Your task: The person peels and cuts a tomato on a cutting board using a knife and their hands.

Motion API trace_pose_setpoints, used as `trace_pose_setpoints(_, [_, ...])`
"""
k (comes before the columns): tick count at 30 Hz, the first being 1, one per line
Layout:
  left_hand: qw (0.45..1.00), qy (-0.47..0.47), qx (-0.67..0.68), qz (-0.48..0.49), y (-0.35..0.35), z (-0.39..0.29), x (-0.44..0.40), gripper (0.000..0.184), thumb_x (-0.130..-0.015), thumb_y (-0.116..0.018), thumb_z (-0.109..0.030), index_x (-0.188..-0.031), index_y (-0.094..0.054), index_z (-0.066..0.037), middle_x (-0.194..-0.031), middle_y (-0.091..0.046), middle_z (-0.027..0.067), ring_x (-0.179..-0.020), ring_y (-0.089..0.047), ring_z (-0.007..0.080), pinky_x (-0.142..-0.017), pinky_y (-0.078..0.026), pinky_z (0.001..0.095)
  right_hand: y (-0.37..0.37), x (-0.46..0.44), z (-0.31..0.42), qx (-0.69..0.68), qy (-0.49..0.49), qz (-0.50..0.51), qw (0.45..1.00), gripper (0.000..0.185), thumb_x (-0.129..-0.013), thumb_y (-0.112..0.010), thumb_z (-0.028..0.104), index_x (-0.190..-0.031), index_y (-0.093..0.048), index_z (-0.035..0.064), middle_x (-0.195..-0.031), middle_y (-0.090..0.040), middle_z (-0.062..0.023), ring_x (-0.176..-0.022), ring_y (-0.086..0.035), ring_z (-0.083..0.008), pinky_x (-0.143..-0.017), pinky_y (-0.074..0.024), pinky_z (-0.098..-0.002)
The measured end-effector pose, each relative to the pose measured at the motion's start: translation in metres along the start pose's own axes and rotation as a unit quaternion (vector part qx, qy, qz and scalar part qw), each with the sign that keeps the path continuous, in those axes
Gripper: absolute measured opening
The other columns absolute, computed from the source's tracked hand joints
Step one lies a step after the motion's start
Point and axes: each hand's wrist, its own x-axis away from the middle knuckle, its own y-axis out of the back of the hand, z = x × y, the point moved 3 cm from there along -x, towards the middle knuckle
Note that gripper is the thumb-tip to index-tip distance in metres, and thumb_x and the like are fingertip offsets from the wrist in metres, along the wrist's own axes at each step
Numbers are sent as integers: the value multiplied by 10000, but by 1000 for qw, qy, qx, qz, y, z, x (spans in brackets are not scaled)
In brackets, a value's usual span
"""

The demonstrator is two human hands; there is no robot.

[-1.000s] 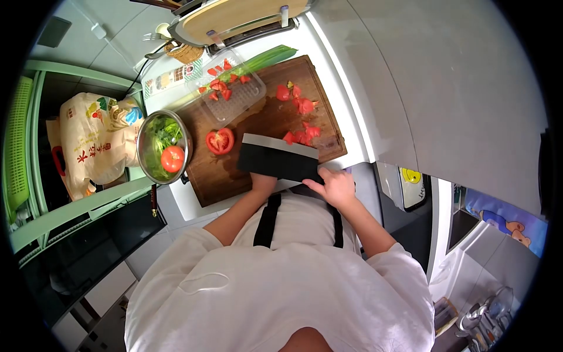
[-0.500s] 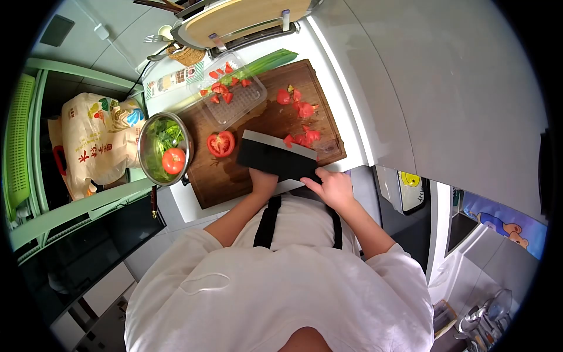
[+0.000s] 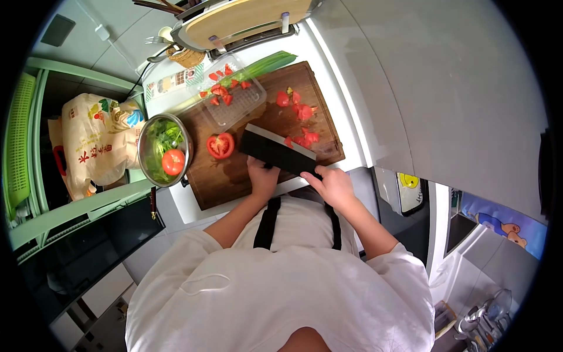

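Note:
My right hand (image 3: 333,186) is closed around the handle end of a cleaver (image 3: 272,154) with a wide black blade and a grey edge facing away from me. My left hand (image 3: 262,177) is at the near side of the blade's left end, its fingers bent against it and partly hidden. The blade is tilted over the wooden cutting board (image 3: 234,185). Tomato pieces (image 3: 305,138) lie beside its grey edge, with more tomato chunks (image 3: 302,111) farther back. Left of the blade, a halved tomato (image 3: 220,146) rests cut side up.
A clear plastic tray (image 3: 249,105) with tomato pieces sits on the board's back left. Behind it lies a green onion (image 3: 272,63). A metal bowl (image 3: 189,161) at the left holds greens and a whole tomato (image 3: 173,162). A paper bag (image 3: 97,138) stands on the green shelf.
The cleaver has shifted slightly away from me and tilted, showing a narrower face. More of my left hand shows at its near side. The tomato pieces look unmoved.

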Motion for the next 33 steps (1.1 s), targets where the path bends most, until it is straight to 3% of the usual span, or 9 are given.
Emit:
trace_pose_setpoints(6, [999, 20, -39, 2, 1, -3, -2, 206, -685, -798, -95, -870, -734, -29, -908, -622, 92, -918, -565, 295, -836, -453, 390, 13, -4, 2, -83, -65, 60, 993, 592, -916, -582, 544, -746, -681, -14, -695, -640, -252, -703, -631, -421, -664, -506, -468])
trace_pose_setpoints(9, [999, 25, -39, -11, 1, -6, -2, 207, -711, -806, -116, -897, -749, -45, -860, -596, 78, -880, -553, 265, -820, -450, 368, 13, -13, 2, -171, -78, 79, 979, 614, -929, -573, 540, -717, -674, -27, -649, -633, -215, -631, -629, -360, -625, -490, -435])
trace_pose_setpoints(13, [999, 22, -35, -10, 1, -17, -7, 197, -753, -802, -137, -926, -755, -57, -852, -591, 65, -873, -549, 238, -817, -448, 344, 7, -19, -14, -300, -95, 71, 946, 614, -984, -540, 484, -611, -564, -3, -525, -504, -28, -438, -420, -128, -451, -356, -292])
trace_pose_setpoints(17, [999, 18, -36, 0, 2, -18, -9, 213, -760, -803, -144, -951, -752, -66, -856, -593, 60, -876, -547, 232, -817, -447, 336, 21, -13, -21, -452, -244, 132, 848, 609, -1004, -490, 503, -642, -546, 16, -492, -449, -16, -381, -390, -88, -383, -307, -251])
trace_pose_setpoints(23, [998, 49, -33, 9, 0, -23, -19, 217, -740, -799, -135, -927, -726, -51, -869, -589, 71, -901, -548, 245, -811, -441, 348, 25, 6, -14, -265, -92, 65, 958, 600, -986, -543, 473, -634, -565, -14, -513, -490, -44, -466, -437, -132, -472, -380, -321])
trace_pose_setpoints(24, [998, 44, -44, 12, -1, -17, -18, 207, -730, -790, -127, -903, -713, -45, -865, -587, 74, -899, -545, 252, -805, -437, 354, 26, 9, -10, -236, -87, 70, 965, 595, -982, -553, 466, -641, -569, -22, -513, -491, -54, -486, -445, -141, -494, -390, -336])
trace_pose_setpoints(25, [998, 38, -55, 16, -2, -7, -17, 198, -720, -782, -120, -880, -700, -39, -860, -584, 77, -897, -543, 259, -800, -433, 360, 26, 12, -8, -219, -117, 96, 964, 615, -954, -567, 505, -702, -629, -53, -570, -562, -180, -537, -548, -312, -575, -446, -416])
trace_pose_setpoints(31, [997, 68, -15, 26, -5, -2, -17, 179, -680, -740, -104, -803, -644, -16, -867, -577, 86, -880, -528, 280, -787, -410, 373, 20, 15, -5, -189, -98, 79, 974, 629, -950, -557, 520, -709, -632, -56, -601, -547, -247, -589, -528, -429, -576, -438, -458])
trace_pose_setpoints(33, [997, 72, -19, 29, -5, 0, -17, 181, -675, -739, -106, -801, -643, -17, -872, -579, 84, -884, -529, 279, -794, -407, 371, 20, 15, -5, -184, -101, 82, 974, 632, -952, -552, 522, -707, -631, -56, -593, -553, -231, -577, -540, -407, -574, -439, -454])
